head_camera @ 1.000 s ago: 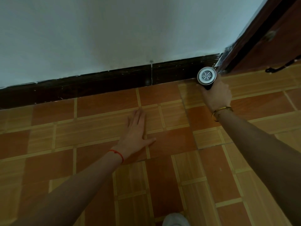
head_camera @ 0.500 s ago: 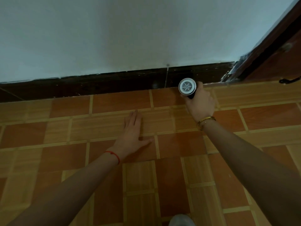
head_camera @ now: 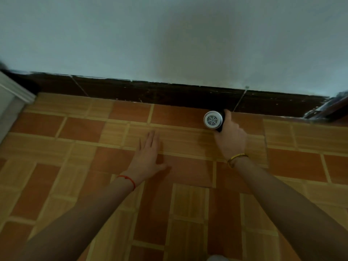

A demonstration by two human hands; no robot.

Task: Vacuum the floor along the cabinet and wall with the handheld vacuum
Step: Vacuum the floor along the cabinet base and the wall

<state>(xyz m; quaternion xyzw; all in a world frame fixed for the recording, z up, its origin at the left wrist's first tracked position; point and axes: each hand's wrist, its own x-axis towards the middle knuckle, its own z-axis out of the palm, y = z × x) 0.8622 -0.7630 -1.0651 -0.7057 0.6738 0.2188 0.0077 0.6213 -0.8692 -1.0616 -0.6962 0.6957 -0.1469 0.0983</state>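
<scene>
2 hands: right hand (head_camera: 230, 136) gripping the handheld vacuum (head_camera: 213, 120) has slid left along the baseboard (head_camera: 169, 95); left hand (head_camera: 148, 157) stays spread flat.

Floor (head_camera: 180, 166): glazed wood-look tile, slight sheen; skirting (head_camera: 169, 95): dark glossy tile; wall (head_camera: 169, 38): matt paint; vacuum (head_camera: 213, 120): grey plastic grille.

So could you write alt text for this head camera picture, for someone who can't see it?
A person's right hand holds a small handheld vacuum against the dark baseboard below a pale wall. The left hand lies flat on the orange tiled floor.
</scene>
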